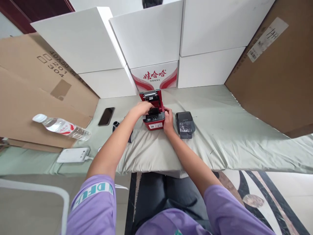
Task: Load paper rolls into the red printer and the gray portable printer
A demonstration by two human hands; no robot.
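A small red and black label printer stands on the cloth in front of me, its lid raised and tilted back. My left hand reaches into the printer's cavity from the left. Its fingertips are hidden among dark parts, so whether they grip anything is unclear. Against the printer's right side rests my right hand, its fingers curled round the casing. A dark grey device with a film-covered front lies just right of that hand. Beside my left forearm sits a black object with a round ring, partly covered by the arm.
A phone, a white power bank with a cable and a water bottle are on the left. White boxes stack up behind the printer. Cardboard cartons flank the green cloth on both sides.
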